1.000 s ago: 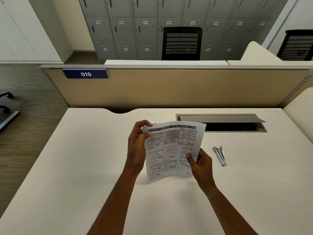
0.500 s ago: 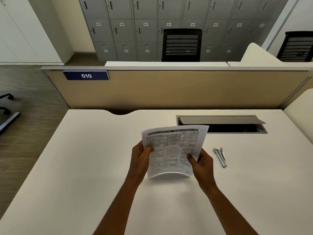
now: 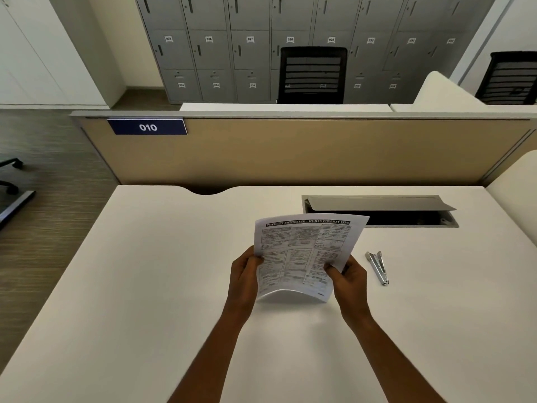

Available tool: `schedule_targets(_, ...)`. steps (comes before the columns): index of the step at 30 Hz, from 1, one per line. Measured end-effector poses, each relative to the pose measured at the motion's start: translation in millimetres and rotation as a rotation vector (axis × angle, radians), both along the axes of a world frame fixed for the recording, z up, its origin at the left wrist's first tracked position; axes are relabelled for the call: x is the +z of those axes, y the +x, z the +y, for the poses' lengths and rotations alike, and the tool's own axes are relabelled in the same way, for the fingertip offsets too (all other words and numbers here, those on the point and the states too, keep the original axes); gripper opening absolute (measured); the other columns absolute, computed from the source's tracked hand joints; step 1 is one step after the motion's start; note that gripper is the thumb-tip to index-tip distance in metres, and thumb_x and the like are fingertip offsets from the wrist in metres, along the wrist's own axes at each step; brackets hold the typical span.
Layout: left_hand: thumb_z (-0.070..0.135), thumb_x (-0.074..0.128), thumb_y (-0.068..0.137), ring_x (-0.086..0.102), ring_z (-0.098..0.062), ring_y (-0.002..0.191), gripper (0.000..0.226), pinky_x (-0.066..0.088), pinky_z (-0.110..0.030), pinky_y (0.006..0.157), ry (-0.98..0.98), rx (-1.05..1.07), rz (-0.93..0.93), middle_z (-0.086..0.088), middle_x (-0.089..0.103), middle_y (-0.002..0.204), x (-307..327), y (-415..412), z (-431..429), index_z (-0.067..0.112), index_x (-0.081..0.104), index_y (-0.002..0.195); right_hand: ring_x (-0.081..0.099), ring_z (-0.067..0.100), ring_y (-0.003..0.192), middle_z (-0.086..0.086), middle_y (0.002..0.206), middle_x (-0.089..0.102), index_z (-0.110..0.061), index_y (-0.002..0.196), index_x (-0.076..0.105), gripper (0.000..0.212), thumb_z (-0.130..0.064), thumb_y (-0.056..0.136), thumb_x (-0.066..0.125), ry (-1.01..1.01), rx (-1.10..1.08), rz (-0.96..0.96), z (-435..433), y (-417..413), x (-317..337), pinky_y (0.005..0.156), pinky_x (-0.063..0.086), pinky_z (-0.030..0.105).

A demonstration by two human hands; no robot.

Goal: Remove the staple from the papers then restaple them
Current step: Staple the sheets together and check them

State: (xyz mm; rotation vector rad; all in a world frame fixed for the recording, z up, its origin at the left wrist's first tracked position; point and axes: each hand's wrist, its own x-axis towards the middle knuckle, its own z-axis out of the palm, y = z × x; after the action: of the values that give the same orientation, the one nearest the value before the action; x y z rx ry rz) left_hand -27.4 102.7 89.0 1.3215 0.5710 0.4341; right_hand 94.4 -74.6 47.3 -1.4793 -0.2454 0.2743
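Observation:
I hold the printed papers upright above the white desk, their lower edge bowed toward me. My left hand grips the left edge at mid height, thumb on the front. On the opposite side, my right hand pinches the lower right edge with its thumb on the print. A small metal stapler lies flat on the desk just right of my right hand, untouched. No staple is visible in the papers from here.
An open cable hatch with a raised grey flap sits in the desk behind the papers. A tan partition with a "010" sign closes the desk's far edge. Floor drops off to the left.
My left hand slid down from the top left corner of the papers to the middle of the left edge. The papers dropped slightly and lean further back.

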Motion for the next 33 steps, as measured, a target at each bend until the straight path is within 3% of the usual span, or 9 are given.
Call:
schedule_targets(5, 0.001, 0.042, 0.092, 0.070, -0.018, 0.101, 0.044, 0.061, -0.035, 0.081, -0.039, 0.031, 0.006, -0.005, 0.075, 0.111, -2, 2, -3, 0.028, 0.074, 0.106, 0.072, 0.017, 0.103, -0.002, 0.108, 0.076, -0.016, 0.114, 0.070, 0.034, 0.006, 0.090, 0.060, -0.013, 0.030, 0.000, 2, 0, 0, 0.082, 0.062, 0.028)
schedule_targets(8, -0.007, 0.041, 0.093, 0.072, -0.015, 0.099, 0.049, 0.062, -0.031, 0.077, -0.047, 0.042, 0.014, 0.000, 0.076, 0.108, -2, 4, -3, 0.028, 0.073, 0.109, 0.072, 0.016, 0.101, -0.002, 0.106, 0.077, -0.019, 0.110, 0.072, 0.032, -0.003, 0.085, 0.062, -0.007, 0.030, -0.009, 4, 1, 5, 0.082, 0.062, 0.028)
schedule_targets(12, 0.000, 0.044, 0.089, 0.074, -0.006, 0.086, 0.040, 0.058, -0.019, 0.066, -0.085, 0.068, 0.029, 0.006, 0.079, 0.097, 0, 4, -2, 0.022, 0.073, 0.103, 0.072, 0.014, 0.102, -0.003, 0.106, 0.077, -0.018, 0.112, 0.071, 0.033, -0.009, 0.082, 0.061, 0.007, 0.050, -0.028, 7, 3, 9, 0.078, 0.059, 0.022)
schedule_targets(16, -0.004, 0.040, 0.097, 0.075, -0.009, 0.088, 0.049, 0.059, -0.020, 0.067, -0.093, 0.037, 0.063, 0.004, 0.080, 0.097, -4, 1, -7, 0.027, 0.077, 0.097, 0.072, 0.016, 0.100, 0.000, 0.105, 0.077, -0.013, 0.114, 0.070, 0.034, -0.008, 0.082, 0.061, 0.009, 0.041, 0.002, 8, -2, 4, 0.075, 0.059, 0.022)
schedule_targets(19, 0.004, 0.043, 0.096, 0.074, -0.009, 0.092, 0.047, 0.059, -0.020, 0.070, -0.062, 0.029, 0.048, 0.004, 0.079, 0.101, -2, 1, -7, 0.034, 0.079, 0.095, 0.072, 0.016, 0.099, 0.000, 0.105, 0.076, -0.014, 0.114, 0.070, 0.035, -0.013, 0.080, 0.061, -0.008, 0.034, 0.003, 9, -1, 4, 0.074, 0.060, 0.024)
schedule_targets(22, 0.015, 0.046, 0.088, 0.074, -0.008, 0.095, 0.041, 0.059, -0.020, 0.072, -0.043, 0.006, 0.047, 0.007, 0.079, 0.103, 0, 0, -6, 0.038, 0.078, 0.098, 0.072, 0.015, 0.100, 0.000, 0.106, 0.076, -0.012, 0.116, 0.069, 0.037, -0.014, 0.080, 0.061, -0.019, 0.032, -0.001, 9, 1, 5, 0.078, 0.061, 0.027)
schedule_targets(28, 0.001, 0.051, 0.103, 0.075, -0.020, 0.102, 0.039, 0.061, -0.027, 0.076, -0.043, -0.038, 0.029, -0.001, 0.079, 0.111, -7, 0, -5, 0.031, 0.075, 0.111, 0.071, 0.019, 0.104, 0.004, 0.112, 0.075, -0.012, 0.119, 0.068, 0.032, 0.002, 0.091, 0.060, -0.031, 0.046, 0.010, 6, 1, -3, 0.084, 0.062, 0.033)
schedule_targets(33, 0.014, 0.061, 0.102, 0.076, -0.017, 0.105, 0.024, 0.063, -0.028, 0.080, -0.013, -0.017, 0.026, 0.002, 0.079, 0.115, -10, 4, -2, 0.021, 0.070, 0.123, 0.071, 0.016, 0.107, 0.003, 0.114, 0.074, -0.011, 0.120, 0.066, 0.041, -0.007, 0.079, 0.060, -0.097, 0.130, -0.029, 0, 6, 1, 0.086, 0.060, 0.030)
